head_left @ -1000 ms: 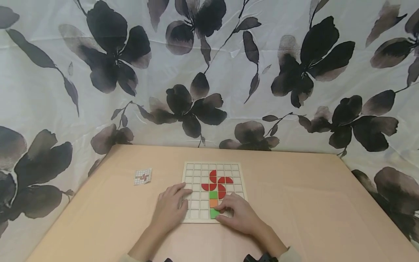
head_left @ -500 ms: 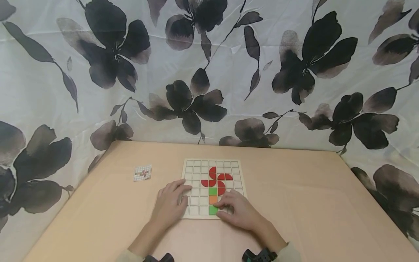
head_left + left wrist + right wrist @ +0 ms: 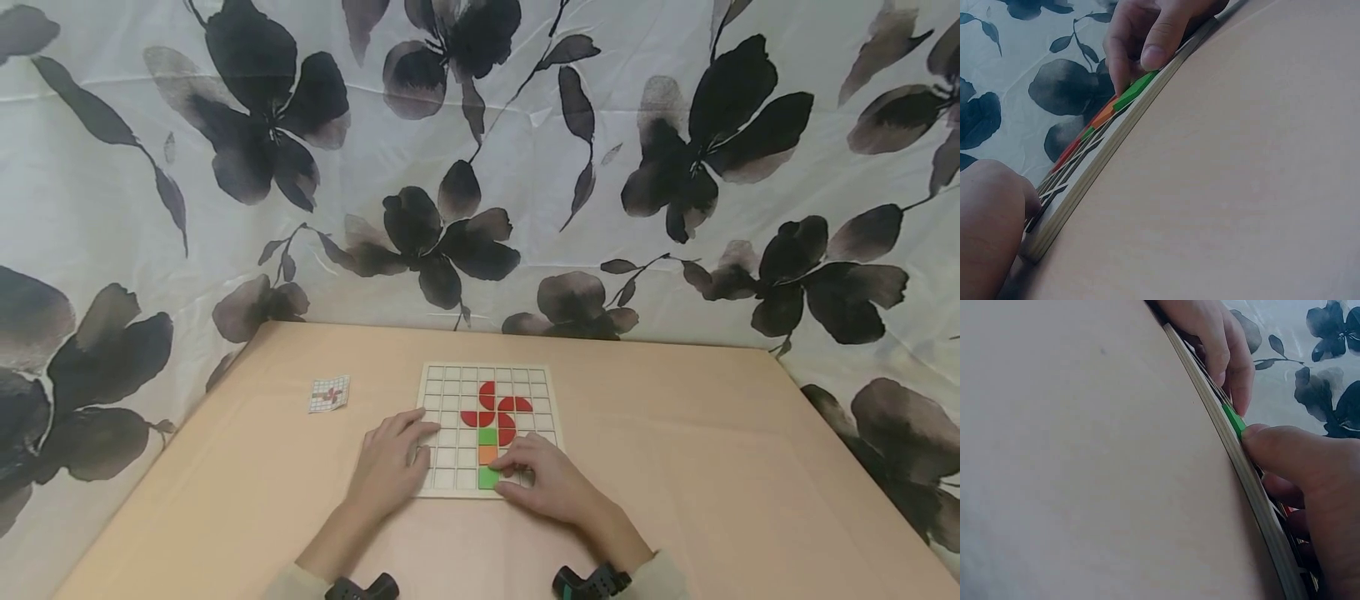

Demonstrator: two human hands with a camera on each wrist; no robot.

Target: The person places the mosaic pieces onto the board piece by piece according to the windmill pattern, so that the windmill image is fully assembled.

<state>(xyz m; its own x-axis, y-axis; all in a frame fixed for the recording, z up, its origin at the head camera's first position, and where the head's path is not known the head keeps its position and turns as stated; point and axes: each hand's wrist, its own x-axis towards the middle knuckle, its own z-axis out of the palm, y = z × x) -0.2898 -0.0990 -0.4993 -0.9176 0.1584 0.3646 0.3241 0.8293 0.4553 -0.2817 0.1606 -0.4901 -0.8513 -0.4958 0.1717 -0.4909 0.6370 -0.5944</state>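
Observation:
In the head view, a cream grid board [image 3: 445,385] lies on the table. Red quarter-round pieces [image 3: 506,432] form a pinwheel on it, with a green square tile [image 3: 487,436], an orange tile [image 3: 487,455] and a lower green tile [image 3: 487,478] in a column below. My right hand [image 3: 551,482] pinches this lower green tile at its right side with thumb and forefinger. In the left wrist view, the green tile [image 3: 1134,94] sits near the board's front edge under those fingertips. My left hand [image 3: 390,462] rests on the board's left edge, fingers loosely extended.
A small card [image 3: 328,393] printed with a grid and a red pattern lies left of the board. The peach tabletop [image 3: 675,433] stretches out on both sides. A flower-patterned cloth [image 3: 480,133] hangs behind the table.
The head view has shifted slightly, so everything sits a little higher in it. Both hands and the tiles keep their places on the board.

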